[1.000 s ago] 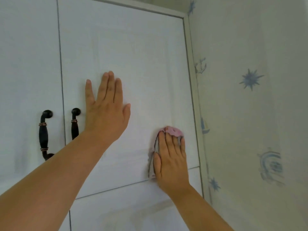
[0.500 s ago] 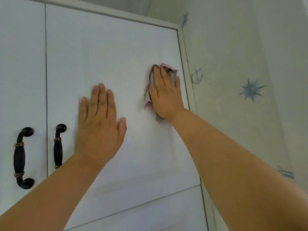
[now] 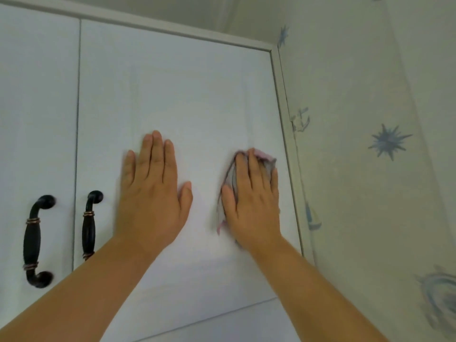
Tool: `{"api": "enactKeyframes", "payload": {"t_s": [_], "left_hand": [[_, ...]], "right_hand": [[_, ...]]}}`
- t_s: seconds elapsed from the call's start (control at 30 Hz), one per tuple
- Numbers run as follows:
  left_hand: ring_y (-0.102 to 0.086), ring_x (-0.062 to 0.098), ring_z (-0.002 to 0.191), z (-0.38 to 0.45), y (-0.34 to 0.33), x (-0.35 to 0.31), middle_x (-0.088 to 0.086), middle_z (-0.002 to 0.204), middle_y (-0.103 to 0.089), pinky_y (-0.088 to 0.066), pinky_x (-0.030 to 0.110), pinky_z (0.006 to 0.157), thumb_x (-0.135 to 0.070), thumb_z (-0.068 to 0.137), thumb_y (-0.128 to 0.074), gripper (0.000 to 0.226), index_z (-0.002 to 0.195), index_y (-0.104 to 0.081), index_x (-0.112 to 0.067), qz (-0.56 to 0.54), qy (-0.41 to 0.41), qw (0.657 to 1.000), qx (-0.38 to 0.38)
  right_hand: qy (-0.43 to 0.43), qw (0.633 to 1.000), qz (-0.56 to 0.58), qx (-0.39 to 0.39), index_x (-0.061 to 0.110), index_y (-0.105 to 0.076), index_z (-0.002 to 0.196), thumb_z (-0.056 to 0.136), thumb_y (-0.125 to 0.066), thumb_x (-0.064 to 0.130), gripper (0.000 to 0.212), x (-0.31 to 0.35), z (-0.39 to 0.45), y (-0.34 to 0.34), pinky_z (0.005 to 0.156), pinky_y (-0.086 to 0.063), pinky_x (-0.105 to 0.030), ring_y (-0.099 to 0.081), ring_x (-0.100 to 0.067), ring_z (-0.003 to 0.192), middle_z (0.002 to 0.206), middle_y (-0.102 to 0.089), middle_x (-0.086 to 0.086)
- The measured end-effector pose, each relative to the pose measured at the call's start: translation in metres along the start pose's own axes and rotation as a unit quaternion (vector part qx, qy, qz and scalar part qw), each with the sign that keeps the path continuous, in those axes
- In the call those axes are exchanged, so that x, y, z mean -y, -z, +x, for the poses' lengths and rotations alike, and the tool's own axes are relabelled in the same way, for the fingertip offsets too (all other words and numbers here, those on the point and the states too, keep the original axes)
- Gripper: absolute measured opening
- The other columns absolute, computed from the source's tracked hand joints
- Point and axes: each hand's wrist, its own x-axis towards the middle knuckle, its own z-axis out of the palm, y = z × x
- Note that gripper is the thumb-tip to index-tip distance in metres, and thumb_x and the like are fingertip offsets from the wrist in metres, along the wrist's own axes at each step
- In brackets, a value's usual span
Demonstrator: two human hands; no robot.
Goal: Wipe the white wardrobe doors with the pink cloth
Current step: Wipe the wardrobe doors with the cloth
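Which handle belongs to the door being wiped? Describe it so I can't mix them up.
Start at the white wardrobe door where the right hand presses the pink cloth. Along that door's left edge sits a dark handle, beside the left hand. Its twin lies across the door gap, lower in frame.

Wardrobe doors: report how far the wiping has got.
Done: nothing shows clearly; the white surfaces look alike, so wiped areas cannot be told apart. In hand: the right hand presses the pink cloth flat against the right door, near its right edge, while the left hand rests flat on the same door. Left: the left door with its black handle is untouched right now.
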Motion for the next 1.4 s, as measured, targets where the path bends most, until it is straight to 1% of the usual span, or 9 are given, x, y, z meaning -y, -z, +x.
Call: {"api": "enactKeyframes", "payload": {"t_s": [0.2,0.43,0.57,0.77,0.83,0.93,1.17,1.3,1.4], "left_hand": [[-0.004,0.034,0.154,0.000,0.002,0.000,0.025,0.163,-0.008,-0.011,0.056,0.123,-0.042,0.099,-0.023,0.074,0.155,-0.013,0.006,-0.006,0.000,1.000,0.003],[-0.001,0.035,0.153,-0.001,0.006,-0.002,0.025,0.164,-0.004,-0.008,0.055,0.123,-0.037,0.103,-0.028,0.070,0.155,-0.010,0.005,-0.016,0.001,1.000,0.016],[0.000,0.036,0.153,-0.002,0.007,-0.002,0.026,0.164,-0.003,-0.006,0.055,0.123,-0.038,0.102,-0.031,0.072,0.155,-0.008,0.005,-0.013,-0.002,1.000,0.022],[0.003,0.035,0.153,-0.003,0.010,0.000,0.025,0.164,0.002,-0.004,0.056,0.123,-0.040,0.104,-0.025,0.071,0.156,-0.003,0.003,-0.005,0.002,0.999,0.045],[0.003,0.034,0.153,-0.018,0.014,-0.004,0.024,0.164,0.002,-0.002,0.056,0.123,-0.034,0.104,-0.028,0.068,0.156,-0.005,0.002,-0.042,-0.004,0.998,0.050],[-0.001,0.031,0.154,-0.060,0.015,-0.011,0.021,0.165,-0.005,-0.001,0.055,0.124,-0.026,0.102,-0.027,0.062,0.156,-0.013,0.001,-0.074,-0.057,0.994,0.055],[-0.003,0.029,0.154,-0.075,0.010,-0.015,0.017,0.166,-0.008,-0.003,0.054,0.124,-0.029,0.104,-0.023,0.061,0.157,-0.014,-0.001,-0.084,-0.068,0.992,0.071],[-0.010,0.026,0.153,-0.071,0.024,0.001,0.016,0.165,-0.015,0.001,0.041,0.124,-0.025,0.104,-0.023,0.057,0.155,-0.023,-0.001,-0.189,-0.083,0.972,0.114],[-0.041,0.022,0.141,-0.072,0.049,0.014,0.013,0.148,-0.049,-0.026,0.031,0.120,-0.013,0.104,-0.034,0.042,0.141,-0.051,-0.002,-0.329,-0.022,0.942,0.061]], "right_hand": [[-0.009,0.998,-0.050,0.030,0.010,-0.024,0.158,0.102,-0.035,0.038,0.064,-0.004,-0.113,0.004,0.122,-0.015,-0.057,-0.020,-0.027,0.153,0.162,-0.029,-0.013],[-0.015,0.994,-0.090,0.061,0.011,-0.039,0.152,0.097,-0.036,0.025,0.057,-0.042,-0.111,0.023,0.123,-0.012,-0.055,-0.038,-0.022,0.145,0.156,-0.043,-0.008],[-0.148,0.989,-0.001,-0.027,-0.002,-0.044,0.146,0.097,-0.033,0.016,0.053,-0.042,-0.114,0.015,0.118,-0.023,-0.062,-0.027,-0.028,0.146,0.151,-0.046,-0.019],[-0.139,0.981,0.133,-0.015,0.000,-0.027,0.153,0.109,-0.019,0.023,0.050,0.051,-0.155,0.000,0.124,-0.012,-0.051,-0.003,-0.012,0.155,0.161,-0.025,-0.011],[-0.055,0.987,0.137,0.061,-0.001,-0.037,0.150,0.109,-0.010,0.030,0.057,0.051,-0.177,0.012,0.123,-0.018,-0.052,-0.022,-0.024,0.152,0.158,-0.033,-0.015],[-0.015,0.990,0.094,0.105,-0.004,-0.049,0.143,0.089,-0.032,0.018,0.061,0.012,-0.184,0.030,0.115,-0.033,-0.059,-0.040,-0.032,0.143,0.150,-0.047,-0.018],[-0.191,0.969,0.150,0.037,0.009,-0.028,0.155,0.085,-0.045,0.004,0.073,0.013,-0.181,0.022,0.113,-0.033,-0.064,0.006,-0.003,0.152,0.162,-0.015,0.007],[-0.056,0.983,0.171,0.033,-0.003,-0.051,0.141,0.085,-0.042,-0.009,0.057,0.095,-0.196,-0.003,0.120,-0.025,-0.058,-0.034,-0.030,0.146,0.149,-0.048,-0.019],[-0.009,0.969,0.240,0.056,-0.001,-0.057,0.138,0.081,-0.056,-0.013,0.058,0.151,-0.183,-0.013,0.121,-0.027,-0.052,-0.044,-0.032,0.141,0.143,-0.055,-0.019]]}}
